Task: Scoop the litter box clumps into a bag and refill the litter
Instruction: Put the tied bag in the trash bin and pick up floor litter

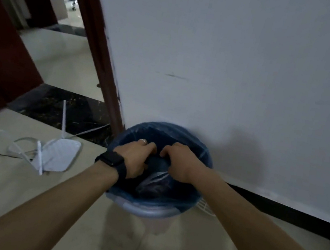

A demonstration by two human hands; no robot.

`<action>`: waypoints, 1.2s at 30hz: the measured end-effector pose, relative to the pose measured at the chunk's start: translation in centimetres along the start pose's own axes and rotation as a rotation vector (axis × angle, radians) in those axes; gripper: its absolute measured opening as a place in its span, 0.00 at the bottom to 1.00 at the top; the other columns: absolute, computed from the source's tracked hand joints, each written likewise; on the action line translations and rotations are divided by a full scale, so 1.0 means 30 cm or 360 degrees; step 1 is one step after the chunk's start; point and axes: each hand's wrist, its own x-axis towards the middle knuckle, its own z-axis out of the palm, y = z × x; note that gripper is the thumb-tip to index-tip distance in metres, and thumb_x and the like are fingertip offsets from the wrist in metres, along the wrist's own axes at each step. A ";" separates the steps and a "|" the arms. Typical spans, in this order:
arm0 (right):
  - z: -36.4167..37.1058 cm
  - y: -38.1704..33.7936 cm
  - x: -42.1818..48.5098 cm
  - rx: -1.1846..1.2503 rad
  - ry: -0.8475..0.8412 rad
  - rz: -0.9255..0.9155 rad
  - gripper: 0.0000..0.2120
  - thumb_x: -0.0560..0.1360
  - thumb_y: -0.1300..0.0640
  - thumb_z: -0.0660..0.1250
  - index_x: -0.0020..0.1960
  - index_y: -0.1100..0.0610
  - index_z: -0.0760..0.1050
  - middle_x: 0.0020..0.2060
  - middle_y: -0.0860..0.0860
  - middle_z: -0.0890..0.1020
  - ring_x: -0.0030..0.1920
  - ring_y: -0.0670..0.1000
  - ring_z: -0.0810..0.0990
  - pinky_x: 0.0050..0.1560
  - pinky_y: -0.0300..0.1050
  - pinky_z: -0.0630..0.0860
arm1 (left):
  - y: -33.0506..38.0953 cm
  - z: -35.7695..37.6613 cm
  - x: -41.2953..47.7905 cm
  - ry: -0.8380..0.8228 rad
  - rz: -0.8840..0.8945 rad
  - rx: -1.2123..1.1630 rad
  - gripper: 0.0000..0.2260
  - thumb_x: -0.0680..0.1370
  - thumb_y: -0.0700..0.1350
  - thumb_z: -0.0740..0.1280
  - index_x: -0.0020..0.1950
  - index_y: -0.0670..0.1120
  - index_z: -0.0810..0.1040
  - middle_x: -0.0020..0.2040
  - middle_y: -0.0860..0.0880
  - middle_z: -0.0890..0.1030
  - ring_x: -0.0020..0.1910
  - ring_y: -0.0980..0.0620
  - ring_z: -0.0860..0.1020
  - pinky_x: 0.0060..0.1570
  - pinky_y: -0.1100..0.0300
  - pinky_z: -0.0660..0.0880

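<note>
Blue plastic is what catches my eye: a blue bag [137,130] lines a pale bin [145,211] that stands on the tiled floor [16,198] right against the white wall [236,60], its edge folded out over the bin's rim. Both of the person's hands are down in the bin's mouth. The left hand [138,157], with a dark watch [111,159] on the wrist and a ring [142,141] on one finger, and the right hand [177,163] each curl their fingers tight round a dark bunch of plastic [158,160] held between them. I cannot tell whether that bunch is part of the liner or a separate bag. Under it, inside the bin, lies crumpled clear plastic [155,180] over something dark. To the left, a white router [56,154] lies on the floor with its aerials splayed, near the dark red door frame [100,37].
</note>
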 end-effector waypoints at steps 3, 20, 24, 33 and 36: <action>0.023 -0.006 0.009 -0.0112 -0.0071 -0.0015 0.20 0.74 0.62 0.67 0.66 0.54 0.73 0.60 0.55 0.73 0.61 0.56 0.73 0.63 0.51 0.73 | 0.000 -0.003 -0.006 -0.0059 0.0043 -0.0015 0.15 0.77 0.43 0.65 0.64 0.51 0.74 0.58 0.47 0.74 0.52 0.46 0.76 0.46 0.52 0.76; -0.126 0.180 -0.306 0.0310 0.0628 -0.0090 0.17 0.73 0.52 0.71 0.60 0.52 0.76 0.55 0.50 0.82 0.55 0.51 0.79 0.55 0.45 0.75 | 0.266 -0.096 0.030 0.0265 0.0209 -0.0146 0.09 0.75 0.48 0.69 0.47 0.50 0.69 0.48 0.48 0.73 0.43 0.48 0.73 0.40 0.54 0.71; -0.053 0.401 -0.604 0.0741 0.1031 0.0226 0.11 0.75 0.50 0.70 0.57 0.49 0.77 0.49 0.41 0.83 0.51 0.37 0.80 0.52 0.28 0.73 | 0.506 -0.042 0.041 0.0587 0.0529 -0.0308 0.08 0.77 0.49 0.64 0.55 0.50 0.71 0.50 0.50 0.74 0.47 0.50 0.73 0.41 0.52 0.75; 0.635 0.755 -1.227 0.0866 0.0768 0.1322 0.11 0.75 0.53 0.72 0.56 0.52 0.81 0.47 0.46 0.83 0.47 0.47 0.82 0.51 0.39 0.75 | 1.081 0.598 0.001 -0.0229 0.0774 -0.0246 0.17 0.79 0.53 0.62 0.68 0.54 0.71 0.66 0.49 0.72 0.63 0.47 0.71 0.59 0.49 0.72; 0.810 0.774 -1.318 0.0765 0.0619 0.1403 0.14 0.75 0.53 0.72 0.59 0.54 0.82 0.52 0.51 0.83 0.49 0.50 0.82 0.52 0.37 0.72 | 1.151 0.839 -0.054 -0.0411 0.0637 -0.0359 0.17 0.80 0.54 0.63 0.68 0.54 0.72 0.66 0.50 0.72 0.63 0.49 0.70 0.61 0.53 0.71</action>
